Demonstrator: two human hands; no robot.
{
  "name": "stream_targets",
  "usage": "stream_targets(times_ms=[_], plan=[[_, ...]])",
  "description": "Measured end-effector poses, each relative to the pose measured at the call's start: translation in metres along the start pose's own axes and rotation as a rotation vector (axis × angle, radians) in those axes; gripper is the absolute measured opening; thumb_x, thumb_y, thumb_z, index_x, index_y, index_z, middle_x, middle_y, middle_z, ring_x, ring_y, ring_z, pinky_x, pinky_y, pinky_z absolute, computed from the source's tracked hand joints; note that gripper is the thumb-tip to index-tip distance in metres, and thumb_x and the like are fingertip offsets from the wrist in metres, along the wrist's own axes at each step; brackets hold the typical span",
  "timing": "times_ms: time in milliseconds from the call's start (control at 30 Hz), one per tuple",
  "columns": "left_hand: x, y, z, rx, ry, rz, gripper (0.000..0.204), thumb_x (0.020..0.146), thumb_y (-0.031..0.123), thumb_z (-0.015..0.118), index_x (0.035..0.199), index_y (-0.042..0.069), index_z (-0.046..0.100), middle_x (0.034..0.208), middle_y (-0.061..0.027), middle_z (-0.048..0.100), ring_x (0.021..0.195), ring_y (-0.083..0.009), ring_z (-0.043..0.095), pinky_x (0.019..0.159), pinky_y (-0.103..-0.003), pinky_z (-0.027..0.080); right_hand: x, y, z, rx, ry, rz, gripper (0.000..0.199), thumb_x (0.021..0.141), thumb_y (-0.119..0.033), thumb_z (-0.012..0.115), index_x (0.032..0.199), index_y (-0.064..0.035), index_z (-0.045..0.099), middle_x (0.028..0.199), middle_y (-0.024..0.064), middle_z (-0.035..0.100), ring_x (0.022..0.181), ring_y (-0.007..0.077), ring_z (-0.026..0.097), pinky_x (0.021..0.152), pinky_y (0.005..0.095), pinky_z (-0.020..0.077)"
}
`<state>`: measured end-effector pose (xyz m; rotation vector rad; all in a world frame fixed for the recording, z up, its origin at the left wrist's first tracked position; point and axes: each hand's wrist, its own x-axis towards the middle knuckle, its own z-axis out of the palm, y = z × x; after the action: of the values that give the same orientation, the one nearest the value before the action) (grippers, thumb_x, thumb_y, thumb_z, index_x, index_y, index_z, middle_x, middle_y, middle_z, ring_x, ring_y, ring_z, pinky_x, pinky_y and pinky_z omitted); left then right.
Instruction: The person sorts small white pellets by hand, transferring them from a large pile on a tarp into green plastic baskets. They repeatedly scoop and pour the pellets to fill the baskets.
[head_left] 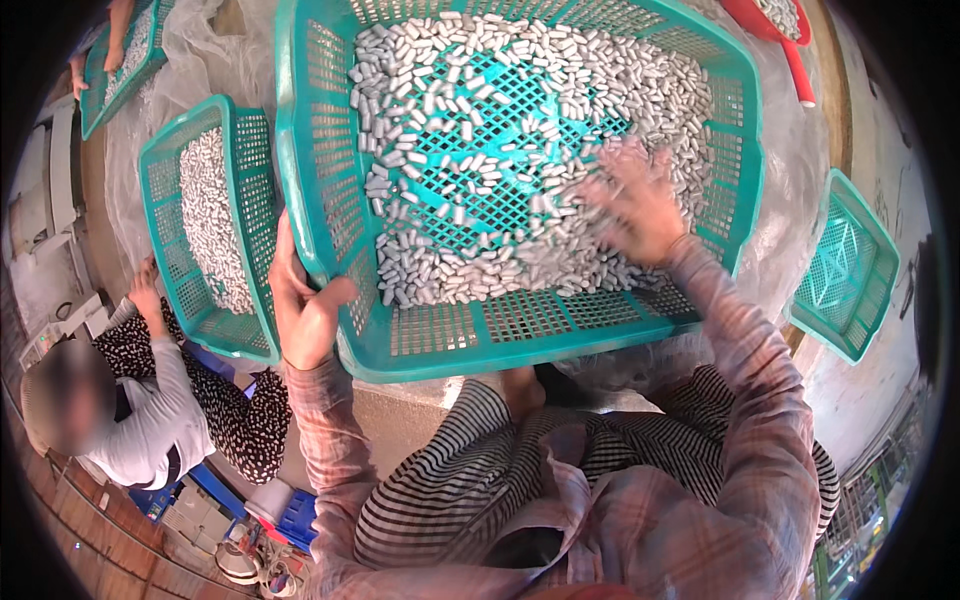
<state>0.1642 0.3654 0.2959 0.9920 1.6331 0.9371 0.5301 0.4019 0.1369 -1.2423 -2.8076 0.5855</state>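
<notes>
A large teal plastic basket [310,150] with lattice walls and floor fills the upper middle of the head view. Small pale grey, capsule-shaped pieces [440,270] lie heaped along its edges, thinner over the centre, where the lattice floor shows. My left hand [308,310] grips the basket's left side near the close corner, thumb up and fingers against the outer wall. Over the pieces at the right of the basket, my right hand [640,205] is spread with its fingers apart, blurred by motion. Whether single pieces touch its fingertips is too smeared to tell.
A smaller teal basket [262,180] of similar pieces stands to the left, beside a seated co-worker [150,400]. Farther left, another person's hands reach a third basket [97,100]. A red scoop [800,70] lies at the far right, above another teal basket [860,320].
</notes>
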Motion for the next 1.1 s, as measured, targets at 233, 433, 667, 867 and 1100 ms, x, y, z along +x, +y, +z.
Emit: stream_targets(times_ms=[233, 433, 667, 867, 1100], plan=[[0.014, -0.005, 0.014, -0.112, -0.042, -0.014, 0.088, 0.053, -0.015, 0.045, 0.14, -0.004, 0.035, 0.129, -0.012, 0.051, 0.117, -0.0201, 0.051, 0.098, -0.029, 0.04, 0.157, -0.041, 0.009, 0.154, 0.472, 0.332, 0.08, 0.084, -0.058, 0.053, 0.144, -0.0081, 0.034, 0.149, 0.0256, 0.025, 0.14, 0.0454, 0.012, 0.115, 0.0514, 0.0116], [0.051, -0.059, -0.007, 0.029, -0.113, -0.014, 0.082, 0.055, -0.014, 0.047, 0.136, -0.003, 0.039, 0.12, -0.0098, 0.057, 0.108, -0.0195, 0.057, 0.089, -0.028, 0.047, 0.06, -0.118, 0.028, 0.33, -0.02, -0.203, 0.05, 0.09, -0.047, 0.051, 0.135, -0.0229, 0.05, 0.156, 0.0064, 0.019, 0.144, 0.0336, 0.009, 0.115, 0.0553, 0.008], [0.06, -0.069, 0.081, 1.283, -0.076, 0.519, 0.079, 0.082, 0.027, 0.062, 0.15, 0.014, 0.022, 0.156, -0.0168, 0.015, 0.143, -0.0411, 0.002, 0.109, -0.065, 0.0, -0.038, 0.023, -0.073, 0.038, 0.701, 0.6, 0.026, 0.081, -0.014, 0.069, 0.107, -0.0106, 0.069, 0.112, 0.0095, 0.061, 0.092, 0.0266, 0.059, 0.08, 0.0355, 0.0477], [0.056, -0.142, 0.17, 1.084, -0.662, 0.552, 0.079, 0.088, 0.066, 0.04, 0.152, 0.028, 0.012, 0.157, -0.0154, -0.011, 0.143, -0.0424, -0.006, 0.106, -0.07, 0.001, -0.103, 0.037, -0.04, 0.829, 0.799, 1.022, 0.026, 0.09, -0.019, 0.064, 0.108, -0.0015, 0.066, 0.088, 0.0013, 0.061, 0.074, 0.009, 0.052, 0.067, 0.0248, 0.0435], [0.083, -0.079, 0.304, 1.115, -0.451, 1.029, 0.073, 0.083, 0.053, 0.055, 0.147, 0.025, 0.031, 0.156, -0.0103, 0.017, 0.144, -0.0341, 0.012, 0.106, -0.07, 0.007, -0.09, -0.011, -0.081, 1.13, 0.891, 0.922, 0.031, 0.089, -0.011, 0.064, 0.115, 0.0053, 0.061, 0.091, 0.0022, 0.064, 0.077, 0.0066, 0.056, 0.068, 0.0206, 0.0456]])
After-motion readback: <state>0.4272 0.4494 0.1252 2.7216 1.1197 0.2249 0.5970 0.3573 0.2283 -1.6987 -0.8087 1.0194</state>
